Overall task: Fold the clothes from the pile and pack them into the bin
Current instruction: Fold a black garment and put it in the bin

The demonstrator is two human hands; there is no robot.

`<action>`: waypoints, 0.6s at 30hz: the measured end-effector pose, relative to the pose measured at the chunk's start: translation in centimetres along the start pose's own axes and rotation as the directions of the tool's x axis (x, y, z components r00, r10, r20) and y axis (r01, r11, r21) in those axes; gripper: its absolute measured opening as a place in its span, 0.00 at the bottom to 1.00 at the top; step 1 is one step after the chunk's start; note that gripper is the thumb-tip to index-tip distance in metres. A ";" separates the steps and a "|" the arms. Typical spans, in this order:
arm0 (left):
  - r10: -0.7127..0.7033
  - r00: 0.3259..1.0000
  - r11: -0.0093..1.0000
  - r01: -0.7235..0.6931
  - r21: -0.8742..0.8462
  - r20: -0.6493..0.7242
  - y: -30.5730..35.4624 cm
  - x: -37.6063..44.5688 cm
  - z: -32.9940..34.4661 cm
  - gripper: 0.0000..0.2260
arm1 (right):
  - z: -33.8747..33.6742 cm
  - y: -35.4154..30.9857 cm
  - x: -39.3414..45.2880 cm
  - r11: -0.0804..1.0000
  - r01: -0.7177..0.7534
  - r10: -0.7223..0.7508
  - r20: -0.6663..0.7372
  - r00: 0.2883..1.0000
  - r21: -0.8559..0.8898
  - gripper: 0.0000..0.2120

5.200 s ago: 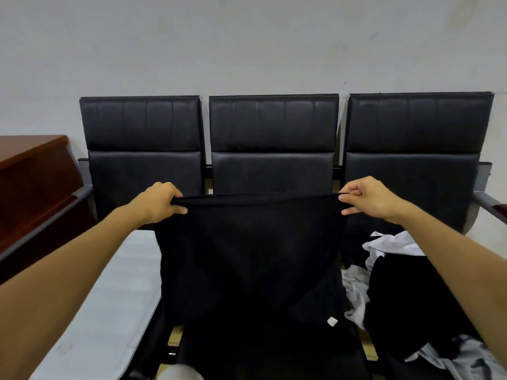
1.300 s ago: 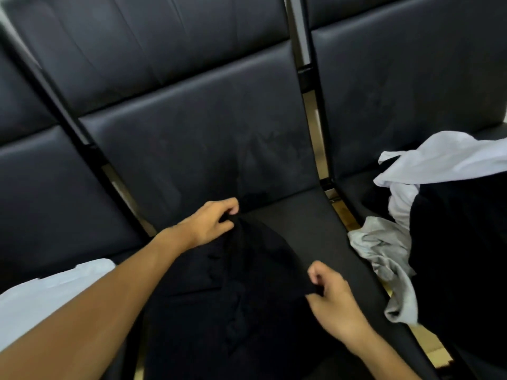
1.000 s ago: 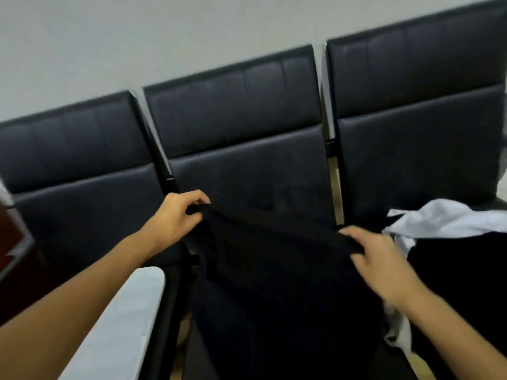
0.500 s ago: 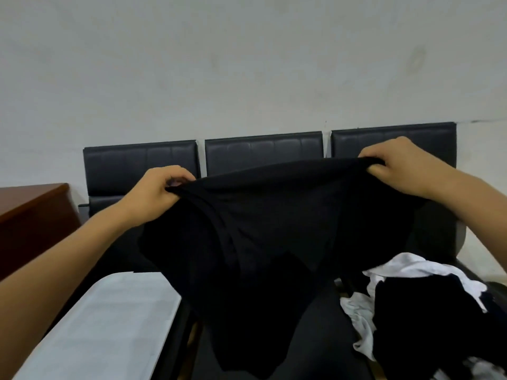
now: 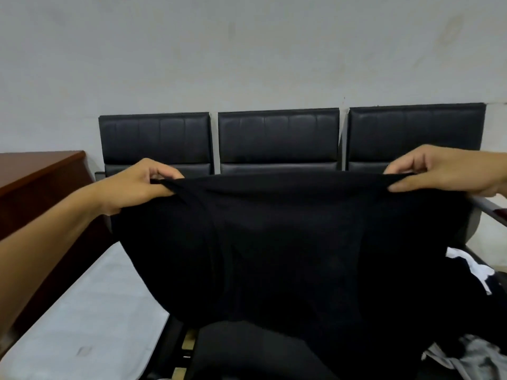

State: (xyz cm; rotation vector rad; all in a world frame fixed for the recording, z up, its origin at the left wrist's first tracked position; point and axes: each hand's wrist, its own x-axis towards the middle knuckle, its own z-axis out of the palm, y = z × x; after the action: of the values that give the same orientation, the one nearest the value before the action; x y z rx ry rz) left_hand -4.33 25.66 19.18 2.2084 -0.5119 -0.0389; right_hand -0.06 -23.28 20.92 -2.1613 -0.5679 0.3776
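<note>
The black garment (image 5: 274,242) is up in the air again — half a second ago it sagged unevenly, now its top edge is pulled level before the black seats (image 5: 278,138). The left hand (image 5: 137,185) and right hand (image 5: 444,171) each pinch a corner — ready, I'd guess, for the next fold.

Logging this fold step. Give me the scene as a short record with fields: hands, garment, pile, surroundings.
left hand: pinches the left end of the garment's top edge
right hand: pinches the right end of that edge
garment: black, held up and spread wide in front of the chairs, hanging slack below
pile: black, white and grey clothes at lower right, partly hidden by the garment
chairs: three black ones in a row against the wall
left side: brown desk, pale surface below it
bin: cannot tell which thing it is
</note>
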 end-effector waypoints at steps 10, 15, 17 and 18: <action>-0.475 0.836 0.880 0.444 0.170 0.274 -18.3 9.9 8.8 0.09 | 7.1 16.8 13.6 0.811 -0.271 0.297 -0.034 0.954 -0.518 0.15; -0.436 0.884 0.822 0.315 0.475 0.168 -28.5 14.6 14.7 0.10 | 11.2 26.7 18.5 0.719 -0.365 0.352 -0.144 0.925 -0.591 0.14; -0.439 0.894 0.773 0.327 0.544 0.087 -30.9 16.0 15.5 0.08 | 11.3 28.8 20.2 0.678 -0.364 0.344 -0.162 0.925 -0.639 0.14; -0.424 0.904 0.757 0.321 0.569 0.055 -31.7 16.6 15.5 0.10 | 11.1 29.5 20.9 0.654 -0.355 0.316 -0.185 0.930 -0.668 0.14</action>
State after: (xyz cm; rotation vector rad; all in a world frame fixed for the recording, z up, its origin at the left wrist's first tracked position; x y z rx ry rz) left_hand 18.81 25.68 -12.23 2.8723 -0.1677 -0.3513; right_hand 20.48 -20.93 -10.76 -3.0276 -0.2817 0.3318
